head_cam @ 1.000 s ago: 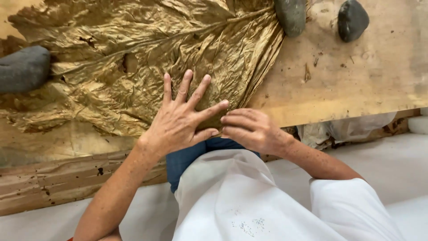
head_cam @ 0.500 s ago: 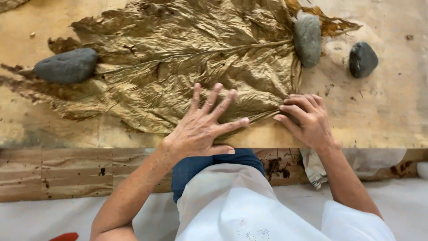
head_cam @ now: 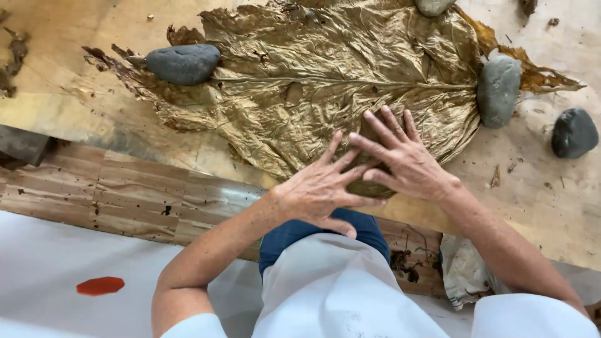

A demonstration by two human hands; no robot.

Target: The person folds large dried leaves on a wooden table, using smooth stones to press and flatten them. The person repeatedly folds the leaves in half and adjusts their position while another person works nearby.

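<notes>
A large dried golden-brown leaf (head_cam: 338,81) lies spread flat on a wooden board (head_cam: 62,100). My left hand (head_cam: 325,188) rests palm down on the leaf's near edge, fingers spread. My right hand (head_cam: 400,159) lies flat on the leaf just to its right, its fingers overlapping the left hand's fingertips. Neither hand holds anything. A grey stone (head_cam: 183,63) weighs down the leaf's left end, and another grey stone (head_cam: 498,91) sits on its right end. A third stone (head_cam: 433,6) shows at the top edge.
A darker stone (head_cam: 573,133) lies loose on the board at the right. Leaf scraps (head_cam: 15,56) sit at the far left. A brown wooden ledge (head_cam: 125,200) runs below the board. A red spot (head_cam: 100,285) marks the white floor.
The view has shifted, so the leaf and stones sit further right. My right hand has opened flat and moved left onto the leaf, meeting my left hand.
</notes>
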